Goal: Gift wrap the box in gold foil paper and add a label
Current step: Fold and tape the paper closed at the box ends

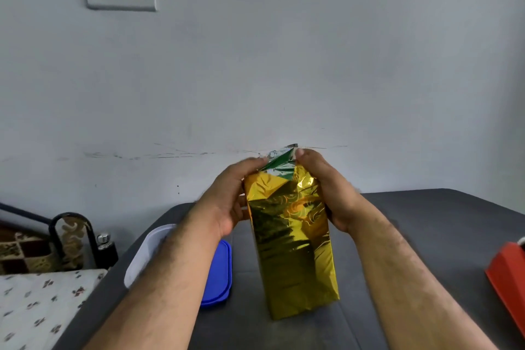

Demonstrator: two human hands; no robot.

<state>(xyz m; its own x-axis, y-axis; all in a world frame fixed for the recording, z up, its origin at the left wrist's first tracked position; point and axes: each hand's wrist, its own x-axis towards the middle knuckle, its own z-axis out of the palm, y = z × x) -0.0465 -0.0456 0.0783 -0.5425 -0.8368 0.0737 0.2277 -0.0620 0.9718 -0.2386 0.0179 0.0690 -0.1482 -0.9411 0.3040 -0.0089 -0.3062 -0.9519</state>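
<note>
A tall box wrapped in gold foil paper (295, 247) stands upright on the dark grey table (412, 236). Its top end is open, with a bit of green box (279, 164) and silver foil underside showing. My left hand (230, 199) grips the box's upper left side, its thumb at the top edge. My right hand (326, 187) grips the upper right side and pinches the foil flap at the top with thumb and fingers.
A blue plastic lid (218, 273) and a translucent white container (145, 256) lie left of the box, partly under my left forearm. A red object (508, 273) sits at the table's right edge. A bed and a black bottle (106, 250) are at the left.
</note>
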